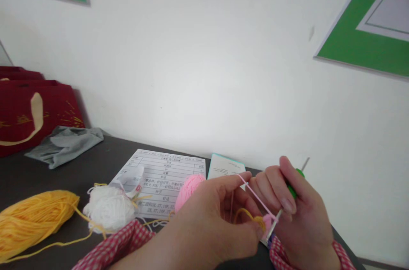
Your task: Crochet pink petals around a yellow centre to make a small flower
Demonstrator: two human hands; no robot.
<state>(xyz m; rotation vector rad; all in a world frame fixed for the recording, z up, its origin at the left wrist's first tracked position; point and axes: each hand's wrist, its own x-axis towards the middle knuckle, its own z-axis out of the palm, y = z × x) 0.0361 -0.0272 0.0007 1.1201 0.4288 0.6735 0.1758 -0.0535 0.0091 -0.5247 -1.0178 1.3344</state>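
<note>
Nearest the camera, two red-and-white checked sleeves (pixel 118 242) led up to the hands, which met low in the middle of the view. The left hand (pixel 211 223) was closed, its thumb and forefinger pinching a small crocheted piece (pixel 263 222) of yellow and pink, with a pink strand (pixel 255 195) running taut over the raised forefinger. The right hand (pixel 298 214) was closed around a green-handled crochet hook (pixel 292 189), the metal tip pointing down into the little piece and the back end of the shaft sticking out above the knuckles. Judging by its size, the piece was only a few rounds along: a yellow part looked worked already and pink seemed to be the colour being added, so most of the stitching appeared to lie ahead, though the fingers hid much of it. Beyond the hands, on the dark worktop (pixel 105 155), lay a pink yarn ball (pixel 188 189), a white yarn ball (pixel 108 208) and a large yellow skein (pixel 32 219) with loose yellow strands trailing toward the sleeves. A printed sheet (pixel 166 168) of lines and tables lay flat under the balls, with a small teal-edged card (pixel 225 165) just beside it. Farther left sat a crumpled grey cloth (pixel 65 144) and a dark red gift bag (pixel 28 108) against the white wall.
</note>
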